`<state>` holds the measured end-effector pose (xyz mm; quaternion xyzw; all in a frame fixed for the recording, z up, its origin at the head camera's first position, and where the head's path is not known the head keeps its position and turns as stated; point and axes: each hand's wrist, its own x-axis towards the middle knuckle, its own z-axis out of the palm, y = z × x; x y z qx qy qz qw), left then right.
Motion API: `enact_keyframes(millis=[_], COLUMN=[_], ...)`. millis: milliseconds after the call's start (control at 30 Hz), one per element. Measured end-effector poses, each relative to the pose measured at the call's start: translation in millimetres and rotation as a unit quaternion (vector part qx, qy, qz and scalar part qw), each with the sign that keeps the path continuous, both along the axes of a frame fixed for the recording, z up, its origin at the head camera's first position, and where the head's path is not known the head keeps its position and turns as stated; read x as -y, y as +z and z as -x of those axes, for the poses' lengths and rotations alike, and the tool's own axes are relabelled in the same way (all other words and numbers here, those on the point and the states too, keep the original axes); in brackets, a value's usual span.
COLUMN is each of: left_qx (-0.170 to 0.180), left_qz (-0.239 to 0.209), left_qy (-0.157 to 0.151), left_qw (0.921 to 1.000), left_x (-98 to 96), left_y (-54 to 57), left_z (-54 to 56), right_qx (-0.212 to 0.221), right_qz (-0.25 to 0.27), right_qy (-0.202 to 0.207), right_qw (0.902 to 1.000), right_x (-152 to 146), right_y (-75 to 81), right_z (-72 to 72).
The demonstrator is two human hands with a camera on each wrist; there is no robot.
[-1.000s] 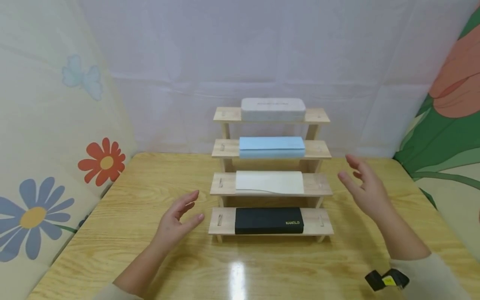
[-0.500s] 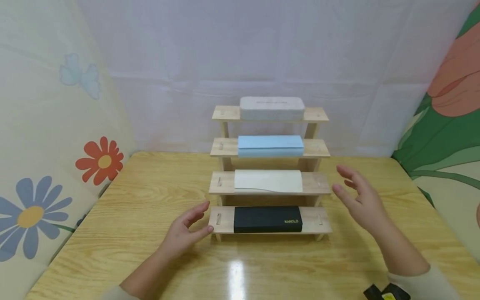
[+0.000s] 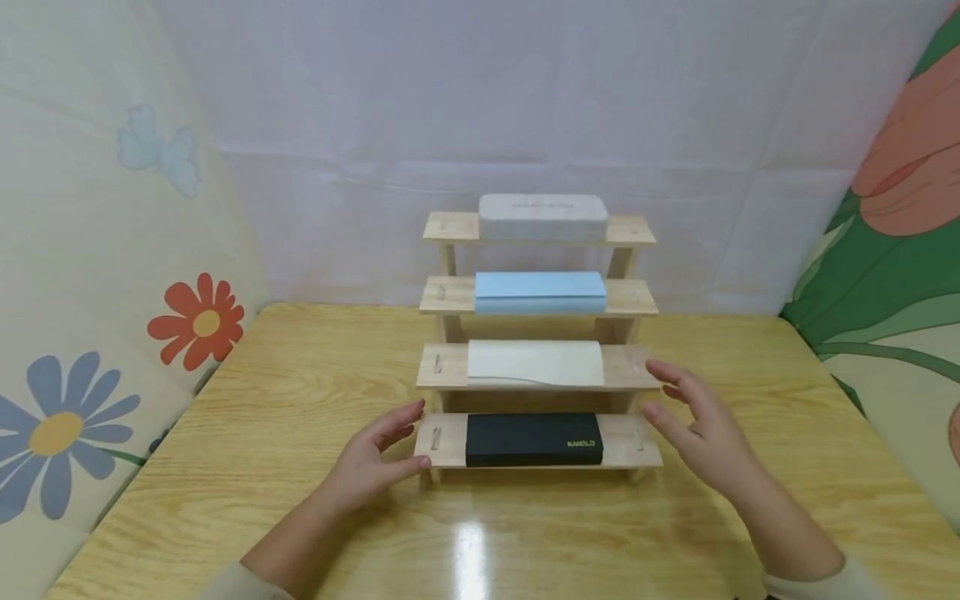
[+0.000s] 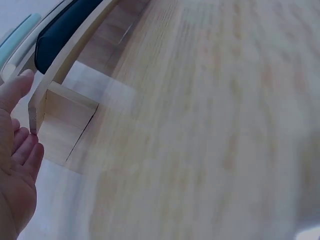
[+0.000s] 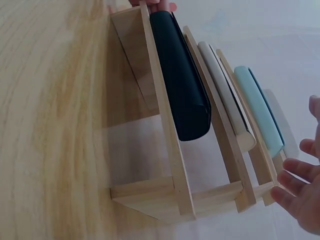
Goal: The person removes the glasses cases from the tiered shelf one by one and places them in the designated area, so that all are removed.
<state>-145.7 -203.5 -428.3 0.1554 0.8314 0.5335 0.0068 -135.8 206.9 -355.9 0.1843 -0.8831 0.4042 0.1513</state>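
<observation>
From my end I see that the left hand point(image 3: 367, 464) has closed the gap to the lowest shelf point(image 3: 452, 452) since a second ago; its thumb now reaches that shelf's left end. I watch the right hand point(image 3: 708, 442) come down and inward, from well out to the side to just beside the right ends of that shelf and the next one up point(image 3: 624, 367). Less of its sleeve point(image 3: 817, 582) shows
</observation>
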Motion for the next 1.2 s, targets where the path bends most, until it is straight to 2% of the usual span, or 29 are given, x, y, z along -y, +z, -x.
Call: enact_keyframes(millis=[133,400,733,1000,1200], left_qx=[0.01,0.012,0.02,0.027,0.022], left_qz=[-0.002,-0.011,-0.028,-0.03,-0.024], left_qy=[-0.013,-0.013,-0.022,-0.027,-0.02], left_qw=[0.9999,0.9998,0.9992,0.9988,0.9993], left_x=[0.9,1.7,2.8,3.2,4.0], left_y=[-1.9,-9.5,-16.0,-16.2,-15.3], left_z=[1.9,5.5,8.3,7.4,6.2], right_qx=[-0.015,-0.016,0.015,0.022,0.038], right_qz=[-0.003,-0.021,-0.01,-0.029,-0.011], right_qy=[0.012,0.032,0.084,0.082,0.104], right_qw=[0.9998,0.9992,0.9963,0.9959,0.9937], right_x=[2,8,16,23,28], right_y=[-5.8,-16.3,-31.0,-41.3,-46.9], right_z=[-2.7,-5.8,-4.4,-0.3,5.0])
